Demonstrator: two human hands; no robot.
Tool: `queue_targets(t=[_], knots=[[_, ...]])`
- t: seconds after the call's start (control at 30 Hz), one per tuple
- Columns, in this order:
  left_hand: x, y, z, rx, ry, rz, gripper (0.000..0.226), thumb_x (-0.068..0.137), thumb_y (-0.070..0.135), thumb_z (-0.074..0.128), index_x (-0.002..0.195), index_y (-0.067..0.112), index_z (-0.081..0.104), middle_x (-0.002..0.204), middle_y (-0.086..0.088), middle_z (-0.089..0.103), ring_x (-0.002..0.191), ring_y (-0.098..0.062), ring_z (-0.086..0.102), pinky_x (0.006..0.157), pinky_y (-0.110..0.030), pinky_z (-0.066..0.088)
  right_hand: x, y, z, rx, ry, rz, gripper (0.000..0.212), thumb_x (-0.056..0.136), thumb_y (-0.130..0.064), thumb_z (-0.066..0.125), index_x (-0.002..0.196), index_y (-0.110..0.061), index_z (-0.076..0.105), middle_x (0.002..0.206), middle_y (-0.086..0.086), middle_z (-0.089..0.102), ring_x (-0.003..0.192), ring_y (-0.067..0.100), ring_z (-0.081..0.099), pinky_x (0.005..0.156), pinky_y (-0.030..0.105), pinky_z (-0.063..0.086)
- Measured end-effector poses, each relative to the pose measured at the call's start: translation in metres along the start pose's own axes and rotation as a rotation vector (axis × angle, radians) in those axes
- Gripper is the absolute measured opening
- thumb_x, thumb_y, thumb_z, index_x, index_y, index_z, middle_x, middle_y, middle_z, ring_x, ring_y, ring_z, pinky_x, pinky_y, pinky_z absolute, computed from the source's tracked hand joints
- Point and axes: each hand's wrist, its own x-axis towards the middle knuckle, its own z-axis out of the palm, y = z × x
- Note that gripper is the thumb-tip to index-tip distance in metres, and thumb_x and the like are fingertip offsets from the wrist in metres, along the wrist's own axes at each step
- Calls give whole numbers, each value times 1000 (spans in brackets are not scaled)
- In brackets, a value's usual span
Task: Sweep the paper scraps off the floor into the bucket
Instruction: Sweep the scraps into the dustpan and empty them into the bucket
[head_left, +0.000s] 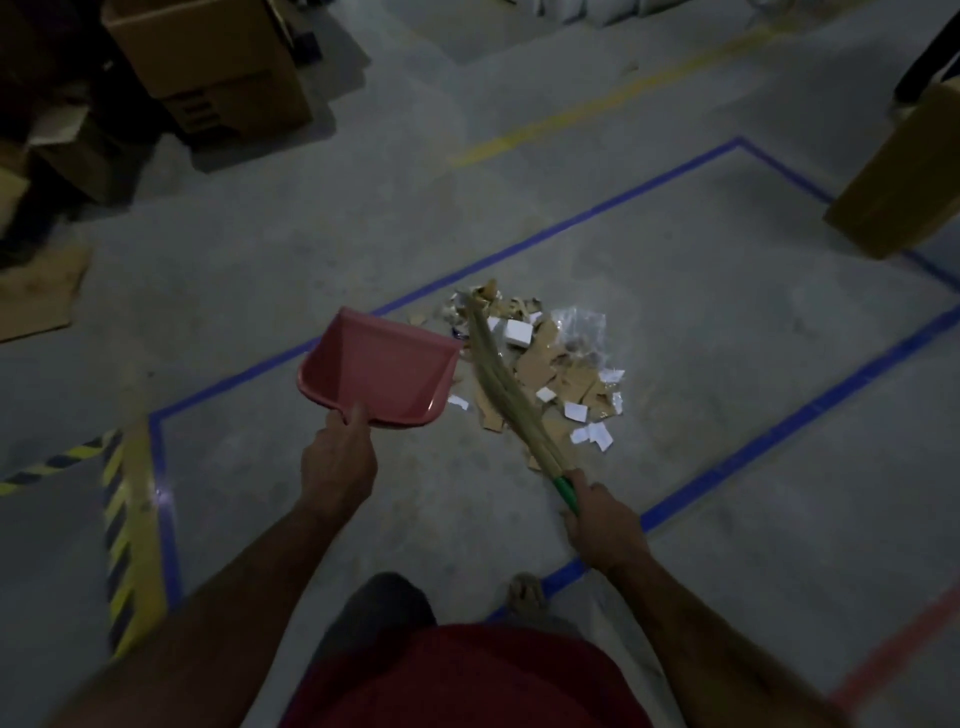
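The scraps (550, 364), a loose pile of brown card and white paper bits, lie on the floor (675, 291) inside the blue tape (545, 228), just right of the pink dustpan (376, 370) gripped by the left hand (338, 457), under the broom (498, 384) whose green handle the right hand (602, 525) clasps.
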Motion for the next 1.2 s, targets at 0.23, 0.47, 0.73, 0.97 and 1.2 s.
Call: queue_targets(t=[0.23,0.47,0.73,0.97,1.2], knots=[[127,-36,7,-6,2,-25,32,94,12,47,126,13,42,103,-19,53,81,-40,61,63,-45,48,121,-53,-21,-27,-131,-44,54,96,-42,51,145,-31,30,118,7,57,99,26,61,77,37,50],[281,-71,54,-39,-38,44,16,94,10,53,109,9,49,89,-19,57,69,-37,58,56,-38,37,251,-132,13,39,-212,12,52,94,-41,52,142,-37,33,117,2,59,93,22,61,79,37,52],[457,-131,153,-3,-140,19,27,93,13,55,120,14,51,82,-11,52,66,-35,55,56,-37,37,473,-211,80,119,-325,85,50,103,-32,41,152,-27,30,139,6,52,120,25,56,93,33,43],[561,-143,268,-8,-115,85,28,97,16,48,125,17,48,85,-16,53,71,-40,57,58,-41,44,668,-207,171,410,-282,190,53,95,-38,50,145,-31,35,121,11,60,102,33,63,84,40,50],[586,-98,325,-16,-220,189,32,94,15,54,125,13,47,94,-21,53,76,-43,58,61,-44,42,584,-128,210,770,-222,487,45,97,-9,59,138,-23,46,116,8,61,87,14,58,64,15,43]])
